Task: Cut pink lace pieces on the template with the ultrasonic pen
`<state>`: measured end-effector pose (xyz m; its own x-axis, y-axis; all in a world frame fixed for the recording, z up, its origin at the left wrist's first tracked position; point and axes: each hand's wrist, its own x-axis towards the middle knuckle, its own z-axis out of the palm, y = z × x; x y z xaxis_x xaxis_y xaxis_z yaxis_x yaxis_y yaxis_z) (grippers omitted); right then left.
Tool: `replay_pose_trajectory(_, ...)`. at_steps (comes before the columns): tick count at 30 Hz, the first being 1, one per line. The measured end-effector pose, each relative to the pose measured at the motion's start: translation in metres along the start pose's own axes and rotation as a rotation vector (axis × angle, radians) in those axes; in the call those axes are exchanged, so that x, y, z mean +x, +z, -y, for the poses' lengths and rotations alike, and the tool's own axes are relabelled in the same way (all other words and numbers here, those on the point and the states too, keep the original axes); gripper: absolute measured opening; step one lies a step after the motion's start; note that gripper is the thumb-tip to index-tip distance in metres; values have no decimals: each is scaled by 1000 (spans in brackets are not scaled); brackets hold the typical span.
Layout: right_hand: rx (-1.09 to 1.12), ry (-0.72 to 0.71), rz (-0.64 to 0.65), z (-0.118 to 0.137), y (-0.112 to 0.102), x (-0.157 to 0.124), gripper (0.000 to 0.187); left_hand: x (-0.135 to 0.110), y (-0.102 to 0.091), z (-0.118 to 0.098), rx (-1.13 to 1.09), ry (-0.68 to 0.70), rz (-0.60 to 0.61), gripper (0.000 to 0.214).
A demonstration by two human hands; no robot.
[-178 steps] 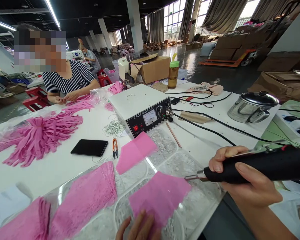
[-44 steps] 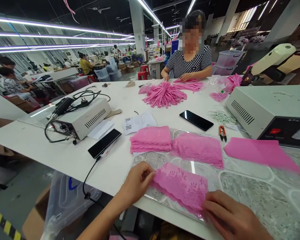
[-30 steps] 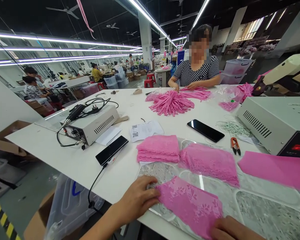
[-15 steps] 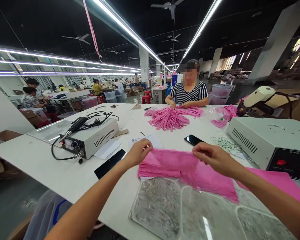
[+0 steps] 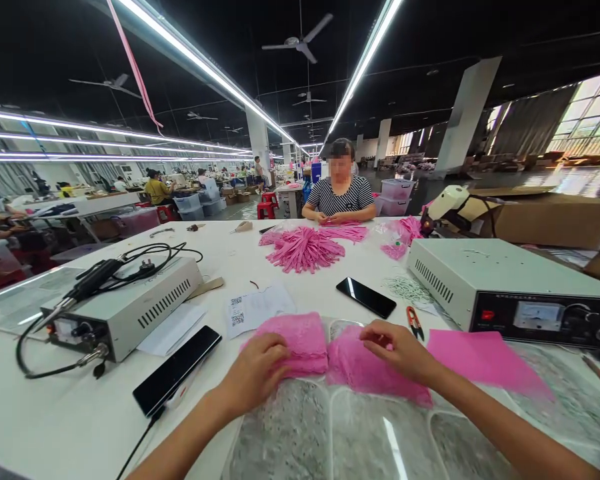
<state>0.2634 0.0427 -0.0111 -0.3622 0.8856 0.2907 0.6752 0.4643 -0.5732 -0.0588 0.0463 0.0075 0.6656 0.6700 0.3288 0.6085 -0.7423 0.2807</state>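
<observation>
My left hand (image 5: 256,375) rests with curled fingers on the near edge of a stack of pink lace pieces (image 5: 300,340). My right hand (image 5: 399,350) lies with bent fingers on a second pile of pink lace (image 5: 357,367) just right of the first. Both piles sit at the far edge of a clear plastic sheet over grey lace patterns (image 5: 340,433). A flat pink fabric sheet (image 5: 475,360) lies to the right of my right hand.
A white control box (image 5: 510,290) stands at right, another (image 5: 130,310) with a black handpiece and cable at left. Two black phones (image 5: 366,297) (image 5: 176,370), small snips (image 5: 415,323) and a paper slip (image 5: 257,308) lie nearby. A person in stripes (image 5: 339,197) handles pink strips (image 5: 305,248) across the table.
Earlier my right hand held a black handpiece, then both hands lifted a pink lace piece from the near sheet; now it lies on the piles and both hands rest on them.
</observation>
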Motion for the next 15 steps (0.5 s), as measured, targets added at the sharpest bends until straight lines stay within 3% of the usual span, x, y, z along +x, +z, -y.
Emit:
replay_pose_trajectory(2, -11, 40, 19, -12, -15, -28, 17, 18, 22, -28, -3, 64, 87, 7)
replay_pose_trajectory(4, -30, 61, 37, -20, -22, -51, 10, 37, 45, -49, 6, 101, 164, 15)
replay_pose_trajectory(7, -44, 68, 39, -29, -20, -68, 7, 58, 67, -63, 25, 92, 239, 10)
replay_pose_trajectory(9, -28, 64, 40, -34, -17, -69, 11, 67, 70, -63, 29, 54, 263, 10)
replay_pose_trajectory(12, 30, 64, 51, -40, -16, -64, 19, 74, 61, -61, 14, -15, 283, 18)
replay_pose_trajectory(15, 95, 69, 72, -45, -17, -61, 23, 73, 53, -65, -14, -62, 294, 12)
